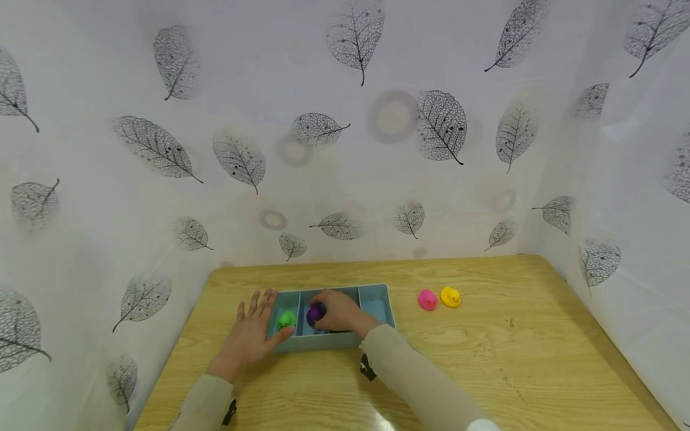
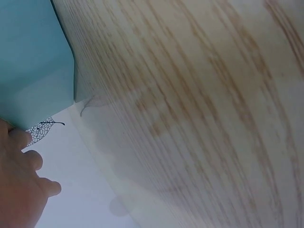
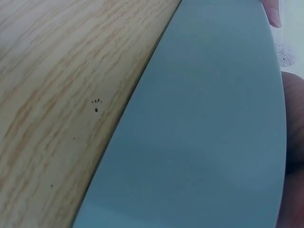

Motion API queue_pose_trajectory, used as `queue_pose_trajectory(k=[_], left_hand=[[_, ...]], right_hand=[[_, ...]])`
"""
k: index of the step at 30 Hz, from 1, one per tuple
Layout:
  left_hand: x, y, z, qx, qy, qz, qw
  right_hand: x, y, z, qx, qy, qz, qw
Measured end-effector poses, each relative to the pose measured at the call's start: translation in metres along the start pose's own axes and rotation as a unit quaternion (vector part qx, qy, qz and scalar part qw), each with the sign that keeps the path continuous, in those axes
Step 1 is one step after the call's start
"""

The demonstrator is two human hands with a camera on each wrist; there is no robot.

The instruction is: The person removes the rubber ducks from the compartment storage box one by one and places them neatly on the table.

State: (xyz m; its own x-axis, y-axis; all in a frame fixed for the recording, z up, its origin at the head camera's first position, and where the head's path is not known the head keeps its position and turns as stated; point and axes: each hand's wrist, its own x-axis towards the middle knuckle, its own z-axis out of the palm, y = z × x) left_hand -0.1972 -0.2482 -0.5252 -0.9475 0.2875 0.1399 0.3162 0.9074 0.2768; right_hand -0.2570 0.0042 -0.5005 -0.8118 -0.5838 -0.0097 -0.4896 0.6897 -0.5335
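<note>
- The purple toy [image 1: 314, 315] sits in or just over the tray's middle section, toward its left divider; whether it touches the floor there, I can't tell.
- The right hand [image 1: 338, 310] is the nearer one, reaching in from the tray's right, its grip pinched round the toy.
- The tray [image 1: 323, 342] runs lengthwise left to right, green duck [image 1: 286, 320] in its left section.
- The left hand [image 1: 250, 332], fingers spread, lies at the tray's left end.
- Right of the tray, pink duck [image 1: 428, 299] and yellow duck [image 1: 450, 297] sit on the worktop [image 1: 512, 347].
</note>
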Motion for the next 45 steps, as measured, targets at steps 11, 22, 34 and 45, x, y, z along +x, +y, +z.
queue_pose_trajectory(k=[11,22,34,45], left_hand=[[0.000,0.000,0.001,0.003,-0.001,-0.006,1.0000],[0.002,0.000,0.001,0.006,-0.007,-0.006,0.9999],[0.000,0.001,0.001,0.005,-0.003,-0.006,1.0000],[0.000,0.001,0.002,0.010,-0.005,-0.007,0.9999]], right_hand=[[0.004,-0.002,0.003,-0.005,0.015,0.011,0.9998],[0.001,0.000,0.006,-0.008,0.020,0.009,0.9997],[-0.005,-0.005,-0.003,-0.019,0.015,0.000,0.9997],[-0.010,-0.006,-0.015,-0.006,0.039,-0.032,0.9987]])
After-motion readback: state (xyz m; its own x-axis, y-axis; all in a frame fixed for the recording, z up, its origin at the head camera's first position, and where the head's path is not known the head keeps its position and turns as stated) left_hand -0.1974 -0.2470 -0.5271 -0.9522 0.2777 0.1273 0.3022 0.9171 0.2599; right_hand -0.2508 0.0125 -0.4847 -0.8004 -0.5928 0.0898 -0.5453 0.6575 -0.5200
